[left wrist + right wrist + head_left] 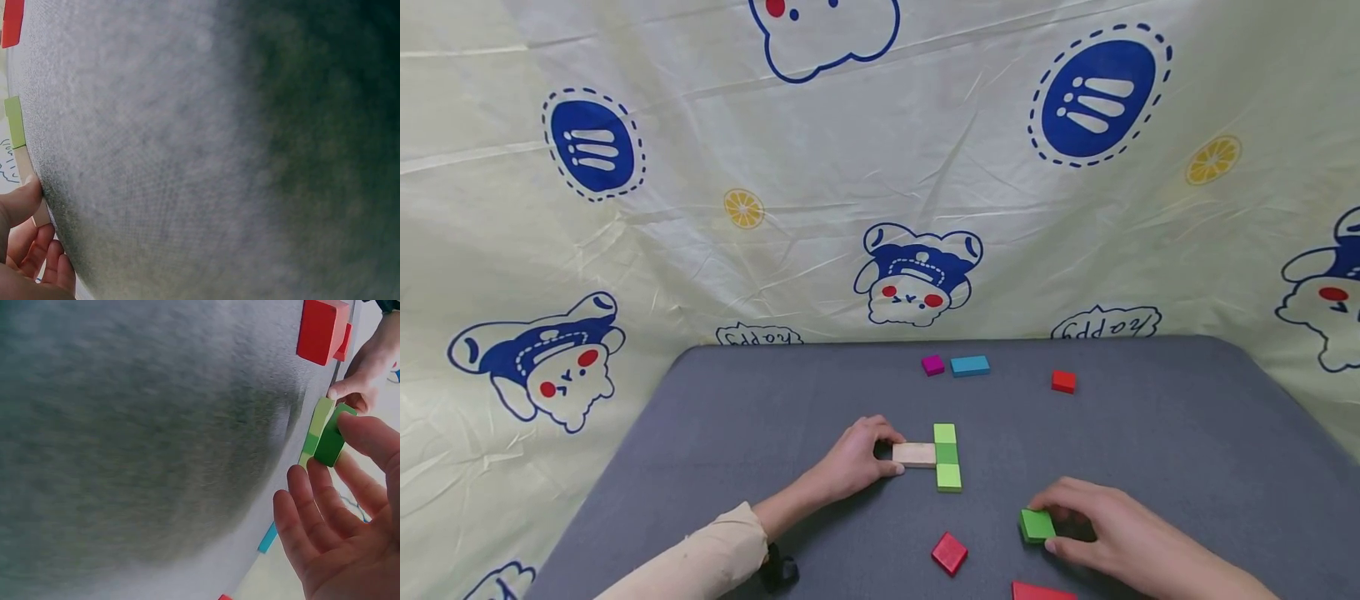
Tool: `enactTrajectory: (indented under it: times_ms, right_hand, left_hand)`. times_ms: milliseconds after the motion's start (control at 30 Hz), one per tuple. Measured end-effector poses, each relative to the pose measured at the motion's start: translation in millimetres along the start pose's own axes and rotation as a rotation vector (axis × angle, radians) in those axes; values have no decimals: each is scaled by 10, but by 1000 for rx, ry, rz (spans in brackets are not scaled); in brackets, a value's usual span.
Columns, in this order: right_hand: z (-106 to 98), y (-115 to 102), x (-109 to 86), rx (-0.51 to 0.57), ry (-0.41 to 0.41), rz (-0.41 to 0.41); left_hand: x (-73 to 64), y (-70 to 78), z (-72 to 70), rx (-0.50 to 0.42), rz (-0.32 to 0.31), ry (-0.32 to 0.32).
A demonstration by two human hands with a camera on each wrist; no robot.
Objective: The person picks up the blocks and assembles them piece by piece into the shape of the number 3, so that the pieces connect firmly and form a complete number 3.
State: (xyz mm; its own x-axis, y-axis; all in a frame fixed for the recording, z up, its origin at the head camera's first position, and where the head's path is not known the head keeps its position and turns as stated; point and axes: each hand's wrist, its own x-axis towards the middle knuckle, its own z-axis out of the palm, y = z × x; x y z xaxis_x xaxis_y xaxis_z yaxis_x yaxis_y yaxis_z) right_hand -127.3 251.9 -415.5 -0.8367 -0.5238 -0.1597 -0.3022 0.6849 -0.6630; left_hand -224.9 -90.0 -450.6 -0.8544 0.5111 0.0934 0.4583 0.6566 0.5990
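Note:
In the head view my left hand (pixel 856 461) pinches the left end of a plain wooden block (pixel 914 455) between thumb and fingers. That block's right end meets a short column of green blocks: a light green one (pixel 944 432) at the far end, a darker green one (pixel 947 453) in the middle, another light green one (pixel 949 478) nearest me. To the right, my right hand (pixel 1108 523) grips a separate green block (pixel 1037 527) by its edges, thumb on the near side. The right wrist view shows this green block (pixel 331 439) between thumb and fingertips.
A red block (pixel 950 553) and a partly cut-off red block (pixel 1043 592) lie near me on the grey table (pixel 737 392). Farther back are a magenta block (pixel 933 365), a blue block (pixel 970 366) and a smaller red block (pixel 1063 382). A printed curtain (pixel 820 150) hangs behind.

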Motion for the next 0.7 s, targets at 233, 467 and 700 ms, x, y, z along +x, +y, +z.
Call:
enactTrajectory:
  times_ms: [233,467,700]
  right_hand:
    - [9,-130,135,-87,28,-57]
    - [7,-233,281,-120,28,-55]
    - [45,-333,417,-157,42,-48]
  left_hand:
    - [-2,-3,1,-1,-2,-3]
    - [7,4,-6,3,-4,-9]
    - [8,9,-14,6,-2,-5]
